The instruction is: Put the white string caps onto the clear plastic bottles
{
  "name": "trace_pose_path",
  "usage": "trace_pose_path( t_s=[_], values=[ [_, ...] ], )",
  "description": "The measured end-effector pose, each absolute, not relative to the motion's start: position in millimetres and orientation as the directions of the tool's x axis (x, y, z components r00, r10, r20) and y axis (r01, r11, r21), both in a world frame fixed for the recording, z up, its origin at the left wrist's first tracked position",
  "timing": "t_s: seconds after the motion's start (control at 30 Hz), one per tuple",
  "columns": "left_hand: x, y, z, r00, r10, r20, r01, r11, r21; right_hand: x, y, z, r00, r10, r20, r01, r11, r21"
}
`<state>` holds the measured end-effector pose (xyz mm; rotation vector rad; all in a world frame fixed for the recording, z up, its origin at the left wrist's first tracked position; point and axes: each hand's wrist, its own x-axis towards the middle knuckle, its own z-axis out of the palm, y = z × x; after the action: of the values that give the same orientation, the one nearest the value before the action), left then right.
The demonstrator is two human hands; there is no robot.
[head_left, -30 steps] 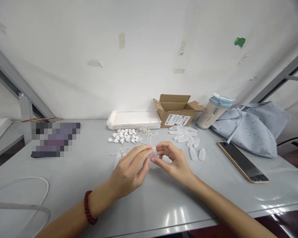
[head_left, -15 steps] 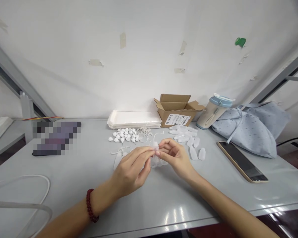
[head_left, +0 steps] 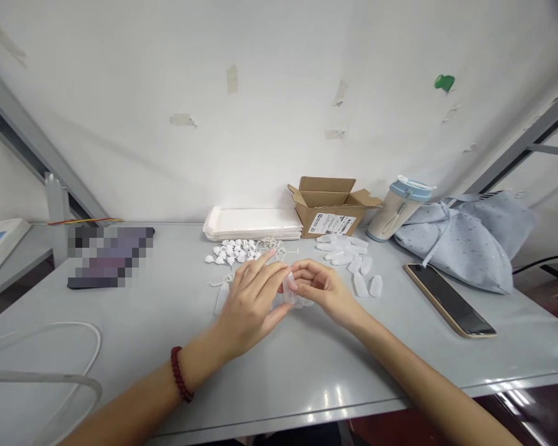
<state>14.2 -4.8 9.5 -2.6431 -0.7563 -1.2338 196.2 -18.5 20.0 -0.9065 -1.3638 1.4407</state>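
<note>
Nearest, both forearms reach in over the grey table (head_left: 353,365), a red beaded bracelet (head_left: 182,374) on the left wrist and a looped pale cable (head_left: 95,353) lying off to the left. Farther in, the 2 hands meet around 1 small translucent piece (head_left: 289,288). The right hand (head_left: 325,288) seems to pinch it, thumb against its side and index finger curled close to its upper end. The left hand (head_left: 253,300) has its fingers spread loosely, index fingertip near the piece's top and thumb near its lower end; whether it grips or only steadies, I cannot tell. The step in hand looks like fingertip handling of this 1 piece, and the next move probably calls for a light, steady pinch, since the wall looks thin and the left fingers hide part of it. More translucent pieces lie just behind the hands, partly covered, and a flat piece with a string (head_left: 222,297) sits beside the left hand. To the right lie a phone (head_left: 449,300) and 4 or so loose translucent pieces (head_left: 360,285). Beyond are white caps (head_left: 235,249), tangled white cords (head_left: 270,244) and a heap of clear pieces (head_left: 341,248). Farthest, a stack of white packs (head_left: 255,223), an open cardboard box (head_left: 335,214), a tumbler (head_left: 393,214) and a blue bag (head_left: 465,241) line the wall (head_left: 279,155).
</note>
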Motion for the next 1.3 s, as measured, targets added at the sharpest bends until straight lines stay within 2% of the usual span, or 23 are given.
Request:
trace_pose_path(
  t_s=[0.17,0.33,0.47,0.6,0.8,0.97,1.3],
  values=[
    [17,-2,3,0.532,0.421,0.734,0.498,-0.857,0.13,205,-14,24,-0.363,0.932,0.012,-0.006,0.011,-1.0],
    [36,2,7,0.559,0.491,0.668,0.477,-0.85,0.225,229,-6,34,-0.344,0.938,-0.028,0.223,0.053,-0.973],
    [62,6,9,0.59,0.618,0.52,0.511,-0.784,0.353,251,1,38,-0.343,0.934,-0.104,0.453,0.067,-0.889],
    [82,9,5,0.618,0.703,0.351,0.571,-0.709,0.414,264,6,35,-0.316,0.932,-0.179,0.578,0.039,-0.815],
    [88,10,3,0.647,0.717,0.259,0.631,-0.694,0.347,266,12,30,-0.323,0.919,-0.227,0.631,0.031,-0.775],
    [86,10,5,0.663,0.72,0.205,0.629,-0.685,0.368,264,12,28,-0.332,0.91,-0.248,0.664,0.039,-0.747],
    [83,9,6,0.671,0.717,0.19,0.625,-0.685,0.375,263,12,28,-0.318,0.911,-0.264,0.676,0.022,-0.737]
  ],
)
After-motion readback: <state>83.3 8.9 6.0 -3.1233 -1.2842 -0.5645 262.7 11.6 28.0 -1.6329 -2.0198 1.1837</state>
